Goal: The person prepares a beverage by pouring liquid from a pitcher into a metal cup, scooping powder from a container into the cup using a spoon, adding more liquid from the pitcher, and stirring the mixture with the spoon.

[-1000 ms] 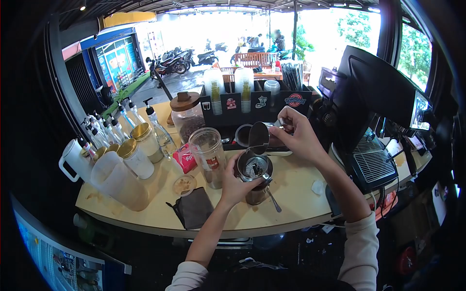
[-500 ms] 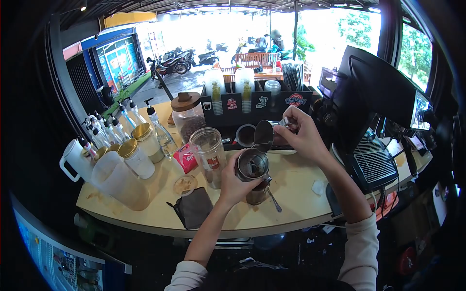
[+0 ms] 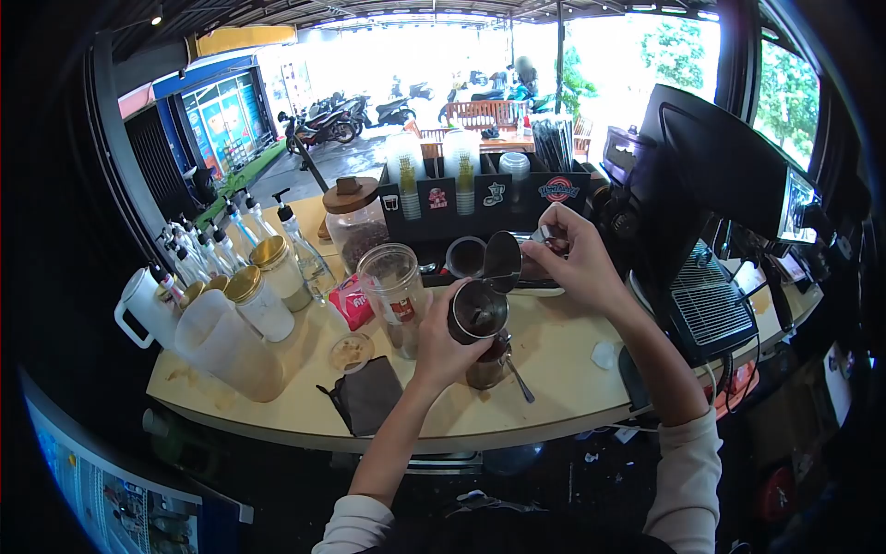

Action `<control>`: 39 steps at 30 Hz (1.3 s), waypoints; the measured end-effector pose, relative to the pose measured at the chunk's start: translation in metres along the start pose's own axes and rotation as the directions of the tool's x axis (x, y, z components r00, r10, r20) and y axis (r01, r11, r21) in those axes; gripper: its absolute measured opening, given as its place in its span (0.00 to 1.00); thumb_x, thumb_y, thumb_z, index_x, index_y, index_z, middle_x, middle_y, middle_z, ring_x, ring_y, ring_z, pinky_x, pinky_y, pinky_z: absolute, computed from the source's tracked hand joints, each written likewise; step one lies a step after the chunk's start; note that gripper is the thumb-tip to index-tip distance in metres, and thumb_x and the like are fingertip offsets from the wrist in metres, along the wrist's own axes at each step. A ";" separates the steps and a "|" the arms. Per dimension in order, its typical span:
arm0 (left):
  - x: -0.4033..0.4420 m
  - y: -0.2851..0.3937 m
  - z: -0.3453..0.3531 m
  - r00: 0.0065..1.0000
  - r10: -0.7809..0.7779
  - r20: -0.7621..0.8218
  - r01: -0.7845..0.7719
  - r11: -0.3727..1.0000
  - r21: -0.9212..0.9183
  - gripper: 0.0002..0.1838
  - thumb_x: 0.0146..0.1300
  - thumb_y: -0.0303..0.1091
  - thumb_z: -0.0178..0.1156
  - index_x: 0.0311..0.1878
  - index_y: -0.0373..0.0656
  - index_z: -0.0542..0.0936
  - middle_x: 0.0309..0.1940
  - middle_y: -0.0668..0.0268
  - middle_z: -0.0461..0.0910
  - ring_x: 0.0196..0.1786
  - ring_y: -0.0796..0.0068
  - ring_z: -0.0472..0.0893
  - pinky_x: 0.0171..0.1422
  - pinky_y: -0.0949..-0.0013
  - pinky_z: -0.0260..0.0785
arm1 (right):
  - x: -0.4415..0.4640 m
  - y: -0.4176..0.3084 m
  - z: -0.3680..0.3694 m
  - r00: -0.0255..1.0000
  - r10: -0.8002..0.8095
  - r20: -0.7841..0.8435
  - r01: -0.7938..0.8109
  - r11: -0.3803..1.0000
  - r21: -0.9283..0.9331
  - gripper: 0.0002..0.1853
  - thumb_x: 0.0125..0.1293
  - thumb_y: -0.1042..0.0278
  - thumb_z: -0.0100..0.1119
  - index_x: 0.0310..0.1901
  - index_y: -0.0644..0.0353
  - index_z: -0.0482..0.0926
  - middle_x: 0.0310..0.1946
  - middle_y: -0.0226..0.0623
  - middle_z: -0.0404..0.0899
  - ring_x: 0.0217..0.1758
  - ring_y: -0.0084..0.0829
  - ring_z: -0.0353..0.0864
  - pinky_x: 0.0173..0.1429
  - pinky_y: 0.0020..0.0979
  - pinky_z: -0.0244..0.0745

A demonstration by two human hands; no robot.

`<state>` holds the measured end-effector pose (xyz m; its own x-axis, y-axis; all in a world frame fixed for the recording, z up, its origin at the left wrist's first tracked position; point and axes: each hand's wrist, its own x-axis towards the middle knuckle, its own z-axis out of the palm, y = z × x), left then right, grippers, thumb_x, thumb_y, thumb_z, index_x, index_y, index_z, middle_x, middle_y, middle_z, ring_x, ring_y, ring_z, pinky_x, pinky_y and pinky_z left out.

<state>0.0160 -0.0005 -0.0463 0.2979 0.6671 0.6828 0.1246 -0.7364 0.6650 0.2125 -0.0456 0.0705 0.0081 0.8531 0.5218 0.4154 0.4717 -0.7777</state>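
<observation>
In the head view, we hold a metal cup (image 3: 480, 311) in our left hand (image 3: 441, 346), above the middle of the counter (image 3: 563, 402), with thumb and fingers curled around its wall and opened only as wide as its body; the far fingertips are hidden. Its mouth faces up towards us, probably so that we can see inside. Our right hand (image 3: 581, 265) has the fingers closed in a pinch on the handle of a metal jug (image 3: 501, 258), leaving its rim free. We have it tipped with its mouth just beside the cup's far rim, likely so that anything leaving it drops inside rather than on the counter. Whether liquid is running, we cannot tell. Below and nearer to us stands a brown container (image 3: 484, 373), a spoon (image 3: 523, 380) leaning beside it, perhaps set there to be in easy reach. The tall jar (image 3: 397, 305) stands upright just left of our left hand, and the dark cloth (image 3: 372, 397) lies nearer the counter's edge, seemingly handy for wiping while out of the way of both wrists.
</observation>
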 end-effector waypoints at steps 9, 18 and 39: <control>-0.002 0.003 -0.003 0.997 0.078 0.020 -0.080 0.968 0.240 0.44 0.40 0.39 0.75 0.64 0.48 0.67 0.49 0.64 0.81 0.56 0.63 0.79 0.77 0.46 0.43 | -0.003 -0.009 -0.003 1.000 -0.004 -0.002 0.004 1.000 0.019 0.11 0.65 0.78 0.60 0.34 0.65 0.64 0.22 0.22 0.62 0.28 0.09 0.63 0.35 0.19 0.77; -0.002 0.002 -0.003 0.995 0.100 0.006 -0.097 0.952 0.291 0.44 0.39 0.40 0.76 0.64 0.48 0.67 0.52 0.65 0.80 0.57 0.66 0.78 0.75 0.48 0.45 | -0.003 -0.004 -0.007 1.000 0.003 -0.004 -0.003 1.000 0.000 0.11 0.65 0.78 0.59 0.34 0.65 0.64 0.24 0.24 0.66 0.32 0.10 0.71 0.37 0.21 0.78; -0.003 -0.001 0.005 0.991 0.128 -0.032 -0.110 0.937 0.332 0.47 0.36 0.36 0.77 0.64 0.48 0.66 0.59 0.67 0.75 0.62 0.66 0.74 0.76 0.45 0.43 | -0.010 -0.009 0.003 1.000 -0.016 0.011 0.016 1.000 -0.011 0.13 0.62 0.75 0.63 0.33 0.63 0.64 0.20 0.24 0.59 0.27 0.12 0.57 0.30 0.21 0.65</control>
<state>0.0198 -0.0025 -0.0503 0.2813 0.5709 0.7713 0.3985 -0.8007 0.4473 0.2066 -0.0577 0.0710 -0.0084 0.8479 0.5301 0.4257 0.4827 -0.7654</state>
